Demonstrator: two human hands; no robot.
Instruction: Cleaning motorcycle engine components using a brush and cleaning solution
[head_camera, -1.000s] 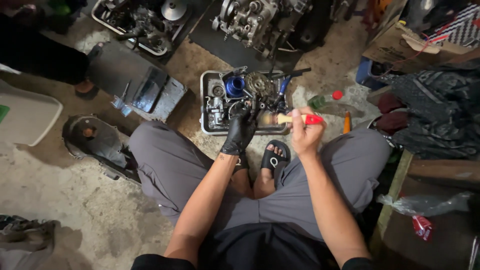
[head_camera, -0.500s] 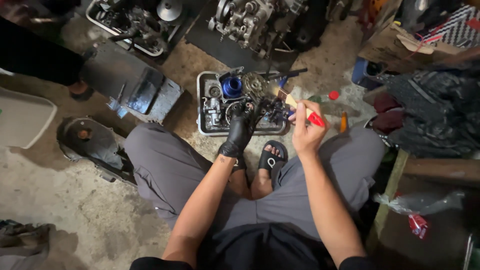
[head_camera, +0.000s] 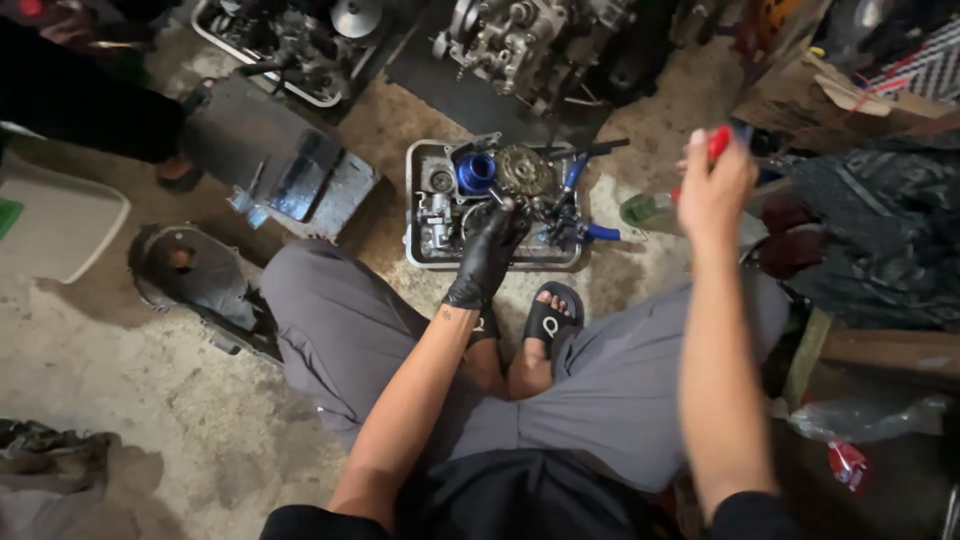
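The left hand (head_camera: 487, 255) wears a black glove. The right hand (head_camera: 712, 190) is bare and holds a red handle (head_camera: 718, 143). The tray (head_camera: 415, 215) is grey metal, with a bright blue ring (head_camera: 477, 171) and blue tool grips (head_camera: 600, 232) in it. The trousers (head_camera: 330, 330) are grey. The sandal (head_camera: 551, 315) is black. The floor (head_camera: 120, 400) is dusty brown and grey.
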